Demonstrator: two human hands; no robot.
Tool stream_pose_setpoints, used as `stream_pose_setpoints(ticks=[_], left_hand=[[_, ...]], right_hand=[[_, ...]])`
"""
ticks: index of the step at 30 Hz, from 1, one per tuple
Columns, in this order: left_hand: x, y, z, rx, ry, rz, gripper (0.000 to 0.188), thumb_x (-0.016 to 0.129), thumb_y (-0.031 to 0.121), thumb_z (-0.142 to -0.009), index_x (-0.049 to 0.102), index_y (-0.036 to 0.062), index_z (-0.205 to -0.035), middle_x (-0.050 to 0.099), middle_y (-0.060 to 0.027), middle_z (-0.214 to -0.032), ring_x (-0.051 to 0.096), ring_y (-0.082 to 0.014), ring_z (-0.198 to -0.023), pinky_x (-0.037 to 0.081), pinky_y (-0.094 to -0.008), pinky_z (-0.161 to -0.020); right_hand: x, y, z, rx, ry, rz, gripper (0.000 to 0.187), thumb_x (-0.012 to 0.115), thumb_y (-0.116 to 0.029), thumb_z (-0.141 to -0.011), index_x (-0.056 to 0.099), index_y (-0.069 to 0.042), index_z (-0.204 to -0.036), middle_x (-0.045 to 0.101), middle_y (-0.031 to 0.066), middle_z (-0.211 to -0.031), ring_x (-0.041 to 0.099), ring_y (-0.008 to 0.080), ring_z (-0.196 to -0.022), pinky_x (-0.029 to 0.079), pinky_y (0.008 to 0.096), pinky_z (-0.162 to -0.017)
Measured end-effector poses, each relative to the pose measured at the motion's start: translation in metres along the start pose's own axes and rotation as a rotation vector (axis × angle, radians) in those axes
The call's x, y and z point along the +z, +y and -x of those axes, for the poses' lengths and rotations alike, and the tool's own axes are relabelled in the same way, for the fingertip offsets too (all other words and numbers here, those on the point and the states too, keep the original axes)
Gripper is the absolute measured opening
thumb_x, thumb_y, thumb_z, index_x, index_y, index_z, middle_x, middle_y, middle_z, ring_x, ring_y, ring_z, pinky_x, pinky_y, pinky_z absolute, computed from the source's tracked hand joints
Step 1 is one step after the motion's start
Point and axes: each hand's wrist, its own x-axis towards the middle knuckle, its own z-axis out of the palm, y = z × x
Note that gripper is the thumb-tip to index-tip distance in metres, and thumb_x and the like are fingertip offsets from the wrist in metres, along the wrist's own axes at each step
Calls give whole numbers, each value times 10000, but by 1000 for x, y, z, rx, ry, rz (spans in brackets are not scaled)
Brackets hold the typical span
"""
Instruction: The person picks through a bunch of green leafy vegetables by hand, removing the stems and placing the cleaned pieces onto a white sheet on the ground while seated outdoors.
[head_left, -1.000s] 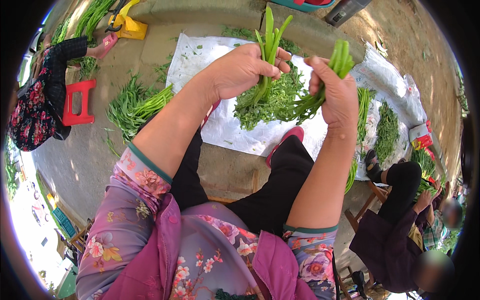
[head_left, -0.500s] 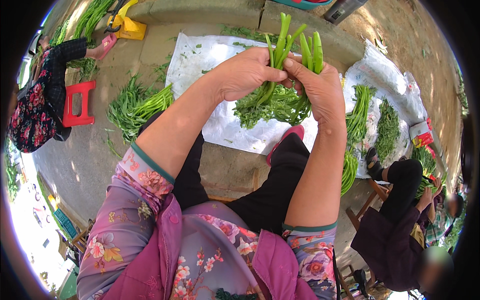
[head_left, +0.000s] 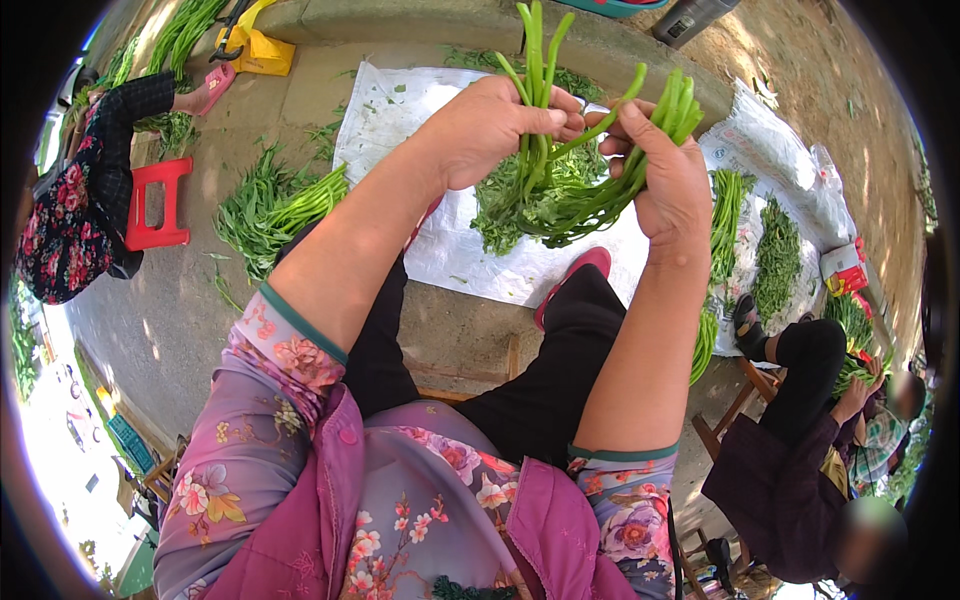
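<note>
My left hand (head_left: 490, 130) pinches a few long green stems of leafy greens (head_left: 538, 50) between thumb and fingers, cut ends up. My right hand (head_left: 676, 190) grips a thicker bunch of the same leafy greens (head_left: 683, 108). A single stem (head_left: 604, 124) slants between the two hands, its upper end near my right thumb. Below, the leaves of both handfuls hang together over the white plastic sheet (head_left: 440, 265); where one handful's leaves end and the other's begin I cannot make out.
A pile of leafy greens (head_left: 300, 205) lies on the ground to the left, near a red plastic stool (head_left: 160, 204) and a seated person (head_left: 75, 230). More bundles (head_left: 775, 260) lie on sacking to the right, beside another seated person (head_left: 770, 470). A concrete kerb (head_left: 420, 28) runs behind the sheet.
My hands have drawn apart, the right one moving right and slightly down with its bunch, the left one slightly left and up. One stem now spans the gap.
</note>
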Motion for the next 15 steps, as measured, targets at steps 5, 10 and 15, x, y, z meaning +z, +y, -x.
stream_pose_setpoints(ticks=[5,10,15], left_hand=[[-5,7,3,1,41,64,266,553,113,-879,552,-32,-1103,603,-127,-1051,578,-220,-1019,435,-333,-913],[-10,11,6,-1,73,51,274,529,81,-879,529,-48,-1122,598,-139,-1054,581,-226,-1018,441,-333,-913],[-15,15,8,-18,109,53,271,505,45,-875,521,-51,-1128,596,-146,-1056,586,-221,-1006,456,-327,-898]], right_hand=[[-10,-4,-1,-22,20,-84,193,613,-182,-863,587,-12,-949,667,141,-827,576,127,-626,433,221,-521],[-28,-4,-6,-52,93,-254,203,576,-169,-887,553,1,-995,651,157,-852,561,148,-632,444,244,-521],[-44,-5,-11,-37,168,-416,203,563,-161,-895,526,3,-1008,597,135,-869,512,161,-669,433,277,-569]])
